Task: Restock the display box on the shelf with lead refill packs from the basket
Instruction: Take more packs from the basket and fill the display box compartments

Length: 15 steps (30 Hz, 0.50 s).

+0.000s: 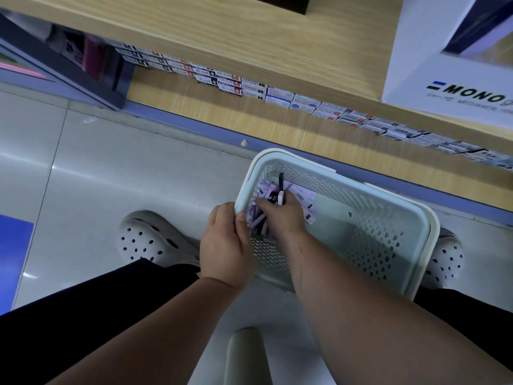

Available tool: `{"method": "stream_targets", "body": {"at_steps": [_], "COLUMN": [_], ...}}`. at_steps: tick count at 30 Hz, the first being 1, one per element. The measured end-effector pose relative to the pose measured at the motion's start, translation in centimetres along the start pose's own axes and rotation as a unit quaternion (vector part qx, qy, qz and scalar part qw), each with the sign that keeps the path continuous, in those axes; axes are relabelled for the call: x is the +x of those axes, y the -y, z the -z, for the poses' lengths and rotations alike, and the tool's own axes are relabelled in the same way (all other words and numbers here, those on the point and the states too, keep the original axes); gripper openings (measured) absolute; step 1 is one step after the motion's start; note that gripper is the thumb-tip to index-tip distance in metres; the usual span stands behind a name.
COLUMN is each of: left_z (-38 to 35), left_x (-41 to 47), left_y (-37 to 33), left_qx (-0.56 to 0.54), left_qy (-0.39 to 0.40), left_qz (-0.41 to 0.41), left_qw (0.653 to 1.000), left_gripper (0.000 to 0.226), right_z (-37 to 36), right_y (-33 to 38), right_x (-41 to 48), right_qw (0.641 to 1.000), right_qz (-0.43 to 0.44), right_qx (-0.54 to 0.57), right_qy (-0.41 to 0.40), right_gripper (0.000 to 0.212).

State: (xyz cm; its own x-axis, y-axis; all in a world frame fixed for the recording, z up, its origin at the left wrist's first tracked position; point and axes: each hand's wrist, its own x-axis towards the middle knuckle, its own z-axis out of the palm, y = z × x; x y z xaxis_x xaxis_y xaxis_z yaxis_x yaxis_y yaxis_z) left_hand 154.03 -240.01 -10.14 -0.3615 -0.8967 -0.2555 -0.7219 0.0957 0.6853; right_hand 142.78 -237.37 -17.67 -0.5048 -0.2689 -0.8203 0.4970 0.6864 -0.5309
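Head view, L to R. My left pale perforated foam clog (150, 240) stood on the glossy grey tile floor (111, 176), planted wide, prob. so the basket could sit between my feet.

My left hand (226, 245) gripped the near-left corner of the pale perforated plastic basket (429, 222), thumb over the rim & fingers curled round the outside. I judge that was to steady it while the other hand dug.

Just R of it, my right hand (281, 215) was down inside, fingers closed round a small bunch of flat lilac lead-refill packs (306, 202). How many were in the grip I couldn't tell, as the knuckles hid them. The loose packs lay heaped in that same left corner, against the wall.

Beyond, a row of small printed cartons (277, 95) ran along the wood-grain shelf (277, 126). My other clog (447, 259) peeked out past the basket's R side.

Far R, on the upper ledge, stood a white cardboard box marked MONO (416, 79). Whether that's the display box to fill, can't say.

Step, as I judge it: gathering stock, w/ no packs visible up at the shelf yet. Thin slick packs could fan out of a loose grip on the lift.
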Motion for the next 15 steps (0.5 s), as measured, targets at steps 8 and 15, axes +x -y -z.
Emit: {"method": "stream_targets", "body": {"at_steps": [8, 15], "left_z": [0.16, 0.19], "left_x": [-0.14, -0.05], "left_y": [-0.11, -0.22], "left_qx": [0.006, 0.014], "left_qy": [0.006, 0.011], "left_qz": [0.004, 0.01], "left_qw": [1.0, 1.0], "left_gripper": [0.033, 0.036], "right_z": [0.11, 0.66], "right_y": [0.35, 0.53], "right_x": [-0.15, -0.61], "right_qw": [1.0, 0.996], "right_qz": [-0.011, -0.024], "right_qx": [0.018, 0.049], "right_qy": [0.012, 0.067], "right_gripper": [0.027, 0.017]}}
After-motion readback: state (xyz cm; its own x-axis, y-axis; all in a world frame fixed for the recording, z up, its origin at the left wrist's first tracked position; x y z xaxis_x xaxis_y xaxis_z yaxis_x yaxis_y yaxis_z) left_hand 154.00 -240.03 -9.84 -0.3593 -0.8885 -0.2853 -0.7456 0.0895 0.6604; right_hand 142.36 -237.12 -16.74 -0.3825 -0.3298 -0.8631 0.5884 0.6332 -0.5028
